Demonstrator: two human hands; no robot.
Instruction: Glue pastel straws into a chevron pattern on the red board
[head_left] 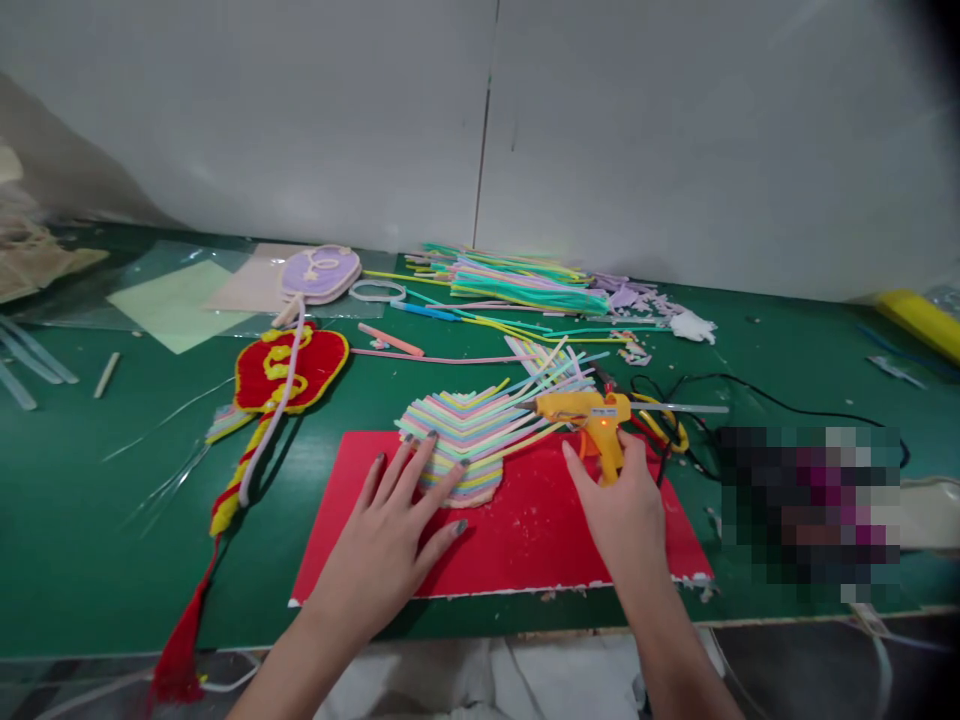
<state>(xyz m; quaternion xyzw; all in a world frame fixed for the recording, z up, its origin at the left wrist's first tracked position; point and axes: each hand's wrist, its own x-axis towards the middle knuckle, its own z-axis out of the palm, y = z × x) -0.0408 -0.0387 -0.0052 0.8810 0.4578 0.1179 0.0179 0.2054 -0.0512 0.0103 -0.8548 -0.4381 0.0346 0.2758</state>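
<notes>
My left hand (394, 525) lies flat with fingers spread on a piece made of pastel strips (469, 435) laid in a chevron pattern, on a red board (525, 540). My right hand (622, 500) reaches to the handle of a yellow glue gun (592, 415) that rests on the board's far edge, nozzle pointing left at the strips. The fingers curl round the handle.
A red and yellow ornament with a tassel (289, 370) and a purple one (321, 272) lie to the left. A pile of coloured strips (525, 280) sits at the back, black cord (750, 395) to the right, all on a green table (90, 500).
</notes>
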